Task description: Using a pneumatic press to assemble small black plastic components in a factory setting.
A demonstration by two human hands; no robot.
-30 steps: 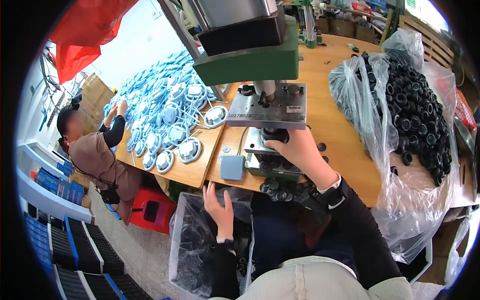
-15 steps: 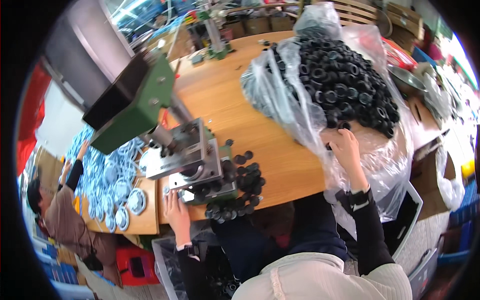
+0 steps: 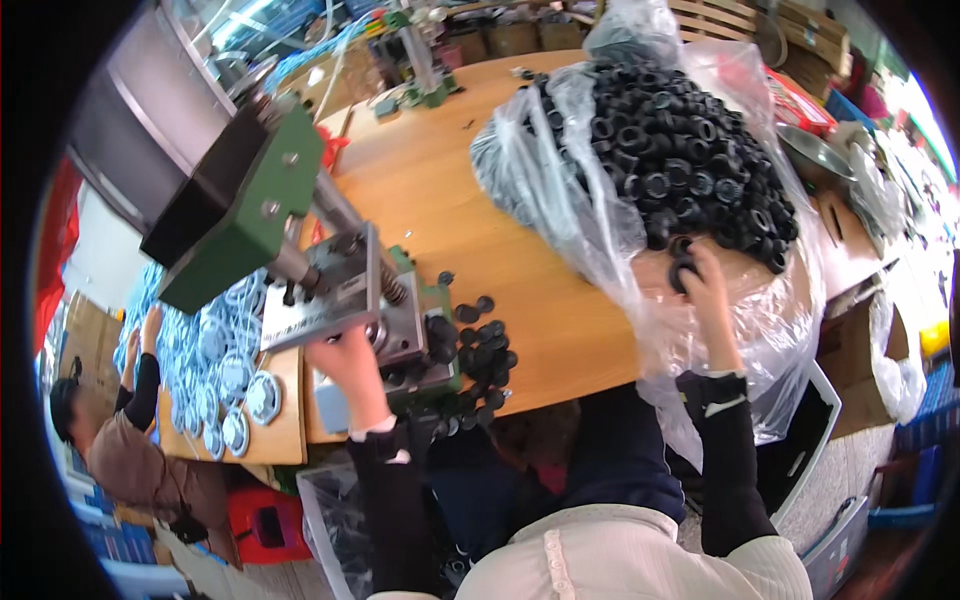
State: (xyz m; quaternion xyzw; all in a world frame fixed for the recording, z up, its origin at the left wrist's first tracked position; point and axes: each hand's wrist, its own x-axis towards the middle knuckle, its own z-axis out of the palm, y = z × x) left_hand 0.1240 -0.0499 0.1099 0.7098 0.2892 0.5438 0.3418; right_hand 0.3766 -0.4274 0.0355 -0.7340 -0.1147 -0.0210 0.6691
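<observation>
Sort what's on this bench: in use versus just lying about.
In use: press under left hand; black rings in bag, right hand picking one; loose rings.

Lying about: white discs, boxes, red stool.

I'm in a small factory workshop. My wooden bench [image 3: 520, 290] carries a green bench press [image 3: 240, 200] at ten o'clock, with a scatter of loose black rubber rings [image 3: 480, 350] beside it. At two o'clock sits a big clear plastic bag [image 3: 590, 210] heaped with the same rings. At eight o'clock a co-worker [image 3: 130, 450] sorts round white parts [image 3: 215, 350].
</observation>
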